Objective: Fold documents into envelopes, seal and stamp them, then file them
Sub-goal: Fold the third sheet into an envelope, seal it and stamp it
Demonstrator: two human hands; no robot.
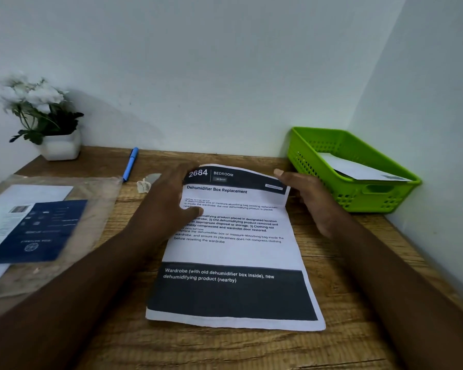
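A printed document (233, 252) headed "Dehumidifier Box Replacement" lies on the wooden desk (345, 263) in front of me. Its far edge is lifted and curls toward me. My left hand (169, 204) grips the far left corner, thumb on the printed face and fingers over the edge. My right hand (313, 201) holds the far right corner, with fingers behind the sheet and one fingertip at the top edge. A green plastic basket (380, 201) at the right holds a white envelope (358, 168).
A clear plastic sleeve (96, 209) with white sheets and a dark blue card lies at the left. A blue pen (130, 164) and a small pale tag (145, 184) lie behind my left hand. A potted white flower (43, 118) stands far left. Walls close off the back and right.
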